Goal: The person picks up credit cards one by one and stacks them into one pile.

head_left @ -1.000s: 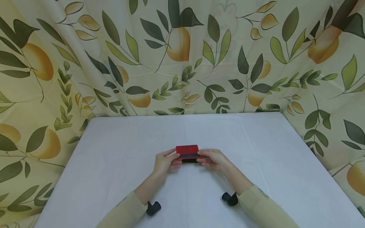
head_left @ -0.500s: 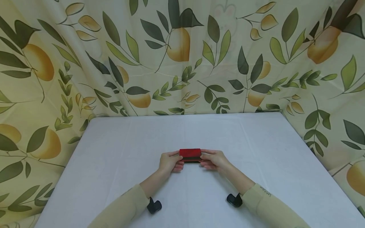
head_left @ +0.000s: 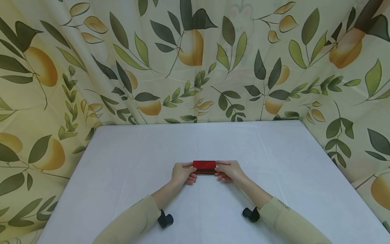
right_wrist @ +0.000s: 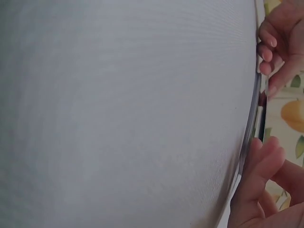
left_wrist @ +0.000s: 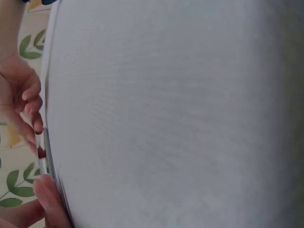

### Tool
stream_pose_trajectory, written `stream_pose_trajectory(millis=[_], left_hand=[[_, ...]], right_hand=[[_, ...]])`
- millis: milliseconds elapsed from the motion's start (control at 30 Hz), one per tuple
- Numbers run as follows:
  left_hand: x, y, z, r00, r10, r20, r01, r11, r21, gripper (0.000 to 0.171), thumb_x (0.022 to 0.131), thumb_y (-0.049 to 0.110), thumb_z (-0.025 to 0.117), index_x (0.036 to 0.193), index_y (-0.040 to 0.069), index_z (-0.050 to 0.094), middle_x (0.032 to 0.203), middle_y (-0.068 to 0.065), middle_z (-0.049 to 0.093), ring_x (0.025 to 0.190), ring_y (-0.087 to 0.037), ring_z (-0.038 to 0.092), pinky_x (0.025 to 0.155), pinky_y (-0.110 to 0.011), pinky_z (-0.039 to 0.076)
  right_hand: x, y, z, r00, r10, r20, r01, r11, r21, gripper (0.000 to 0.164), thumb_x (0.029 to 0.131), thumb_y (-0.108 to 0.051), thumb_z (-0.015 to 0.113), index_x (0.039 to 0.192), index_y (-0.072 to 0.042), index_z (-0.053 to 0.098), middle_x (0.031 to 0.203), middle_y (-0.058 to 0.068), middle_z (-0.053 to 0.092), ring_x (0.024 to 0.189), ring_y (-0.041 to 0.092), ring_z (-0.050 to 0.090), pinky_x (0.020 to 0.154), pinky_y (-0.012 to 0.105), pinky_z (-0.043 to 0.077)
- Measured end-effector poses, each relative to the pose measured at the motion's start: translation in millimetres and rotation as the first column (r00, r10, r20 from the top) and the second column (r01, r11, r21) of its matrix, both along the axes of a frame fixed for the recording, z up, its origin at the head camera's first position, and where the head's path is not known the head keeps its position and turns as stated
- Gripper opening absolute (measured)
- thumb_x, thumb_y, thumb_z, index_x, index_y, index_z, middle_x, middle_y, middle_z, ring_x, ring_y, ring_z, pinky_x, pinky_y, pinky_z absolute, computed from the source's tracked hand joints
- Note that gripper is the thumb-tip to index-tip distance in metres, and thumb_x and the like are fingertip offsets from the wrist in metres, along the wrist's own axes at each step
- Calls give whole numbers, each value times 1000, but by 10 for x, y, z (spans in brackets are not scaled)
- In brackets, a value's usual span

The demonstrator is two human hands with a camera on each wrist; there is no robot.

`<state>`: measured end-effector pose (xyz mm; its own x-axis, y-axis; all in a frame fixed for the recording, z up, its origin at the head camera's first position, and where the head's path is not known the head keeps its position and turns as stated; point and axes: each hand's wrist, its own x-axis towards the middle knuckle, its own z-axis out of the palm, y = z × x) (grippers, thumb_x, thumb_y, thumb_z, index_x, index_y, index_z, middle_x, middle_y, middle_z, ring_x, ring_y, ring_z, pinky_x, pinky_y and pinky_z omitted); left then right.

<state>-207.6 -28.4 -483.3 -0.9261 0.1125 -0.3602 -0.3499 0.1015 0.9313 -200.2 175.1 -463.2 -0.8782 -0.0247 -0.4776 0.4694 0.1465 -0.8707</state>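
A small flat red case [head_left: 204, 164] with a dark band along its near side is held up between both hands over the middle of the white table. My left hand [head_left: 182, 174] pinches its left end, thumb on the near side and index finger reaching along the far edge. The right hand [head_left: 230, 171] grips the opposite end the same way. Edge-on in the left wrist view, the case [left_wrist: 42, 151] shows thin layers with a narrow gap and a shiny inner face. The right wrist view gives the same slim profile, fingertips [right_wrist: 270, 154] at its end.
White cloth covers the table [head_left: 146, 145], whose far edge meets a curtain [head_left: 231, 61] printed with fruit and leaves. Small black cameras [head_left: 165, 219] sit at both wrists, just below the light sleeves [head_left: 134, 217].
The red upper part has tipped down toward the lower part, and the dark gap at the near side has narrowed. Both hands and the case have shifted slightly right and toward the person.
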Motion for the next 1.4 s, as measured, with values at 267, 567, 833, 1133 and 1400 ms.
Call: stream_pose_trajectory(millis=[267, 567, 833, 1133, 1400], left_hand=[[5, 10, -7, 1000, 3, -28, -4, 999, -35, 40, 84, 4, 61, 122, -6, 54, 54, -6, 61, 40, -10, 57, 40, -22, 50], [17, 18, -9, 999, 28, -45, -32, 997, -74, 39, 82, 2, 63, 120, -3, 57, 52, -7, 61, 38, -10, 56, 38, -22, 49], [18, 13, -23, 998, 42, -56, -47, 995, -92, 39, 79, 1, 66, 118, -2, 59, 51, -7, 60, 37, -10, 55, 37, -23, 49], [24, 6, -23, 998, 48, -39, -51, 995, -86, 42, 79, 2, 67, 119, 0, 58, 51, -6, 60, 37, -10, 56, 37, -22, 48], [-15, -25, -3, 999, 54, 7, -54, 998, -38, 39, 82, 8, 65, 119, -1, 58, 53, -6, 61, 39, -10, 56, 39, -22, 49]], right_hand=[[1, 4, -18, 999, 25, -29, -23, 998, 62, 44, 82, -4, 64, 124, 3, 54, 60, 7, 65, 41, 6, 53, 39, 14, 42], [1, -3, -33, 997, 42, -60, -37, 995, 88, 43, 81, -5, 65, 123, 3, 55, 59, 7, 64, 40, 6, 52, 39, 13, 40], [2, -8, -51, 998, 38, -48, -33, 995, 97, 43, 82, -6, 65, 123, 2, 56, 60, 7, 63, 41, 7, 53, 39, 14, 40], [2, -3, -57, 998, 46, -53, -41, 995, 96, 43, 82, -7, 65, 123, 2, 55, 60, 7, 64, 42, 8, 54, 39, 15, 41], [-41, 97, 11, 996, 74, -47, -68, 991, 116, 45, 84, -12, 64, 126, 0, 53, 63, 6, 65, 42, 6, 53, 39, 14, 39]])
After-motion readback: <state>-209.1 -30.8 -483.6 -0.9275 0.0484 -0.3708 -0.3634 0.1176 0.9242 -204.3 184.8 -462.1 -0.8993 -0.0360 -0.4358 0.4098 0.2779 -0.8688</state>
